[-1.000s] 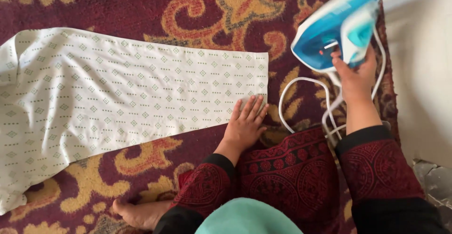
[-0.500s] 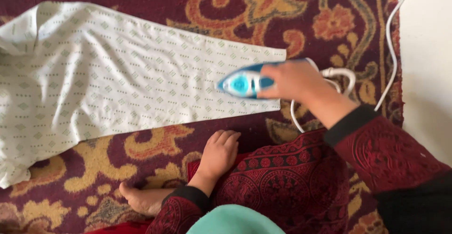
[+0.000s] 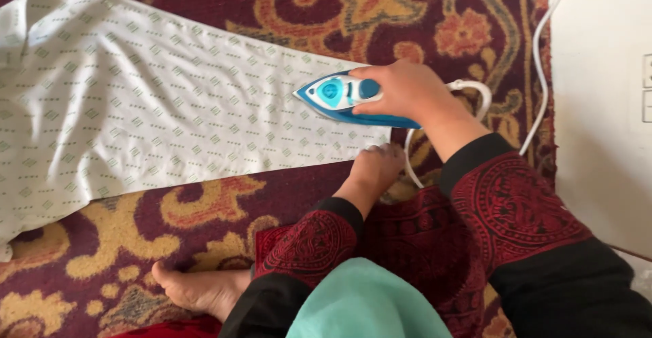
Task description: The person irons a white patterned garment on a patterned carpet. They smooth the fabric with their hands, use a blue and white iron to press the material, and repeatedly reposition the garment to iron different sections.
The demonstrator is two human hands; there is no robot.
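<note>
A white cloth [image 3: 156, 107] with a small green diamond print lies spread on a dark red and gold carpet [image 3: 204, 209]. My right hand [image 3: 401, 90] grips the handle of a blue and white iron [image 3: 336, 95], which rests flat on the cloth near its right end, tip pointing left. My left hand [image 3: 373, 168] presses down on the near right corner of the cloth, just below the iron, with fingers curled at the hem.
The iron's white cord [image 3: 536, 59] loops behind my right wrist and runs up along the carpet's right edge beside a pale wall [image 3: 604, 107]. My bare foot [image 3: 197, 287] rests on the carpet at the bottom, next to my patterned red lap.
The iron came down from the upper right onto the cloth and slid a little left. My left hand left the cloth, then returned to its near right corner.
</note>
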